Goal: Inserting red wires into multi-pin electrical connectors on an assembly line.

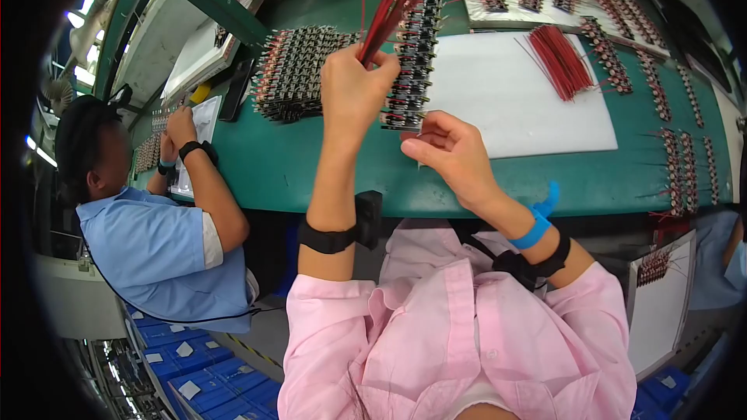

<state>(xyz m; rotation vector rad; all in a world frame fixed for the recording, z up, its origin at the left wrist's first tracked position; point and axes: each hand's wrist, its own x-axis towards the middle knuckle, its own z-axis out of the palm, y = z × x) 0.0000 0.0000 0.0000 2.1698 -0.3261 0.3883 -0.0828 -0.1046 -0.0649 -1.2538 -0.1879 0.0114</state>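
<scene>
My left hand (354,89) is closed round a bundle of red wires (385,19), which points up and away from me. Beside it runs a column of small circuit boards (415,58) with black parts and short red leads, along the left edge of a white foam sheet (513,120). My right hand (455,155) is at the near end of that column, fingers curled and thumb bent toward them. Whatever lies between those fingertips is too small to make out. Left of my left hand sits a dense block of similar boards (299,70).
A second bundle of red wires (559,62) lies on the foam. More wired board strips (607,54) rest on the green table (311,167) at right and on a white panel (498,12) behind. At left, a co-worker in a blue shirt (156,245) handles parts beside a black phone-like object (236,91).
</scene>
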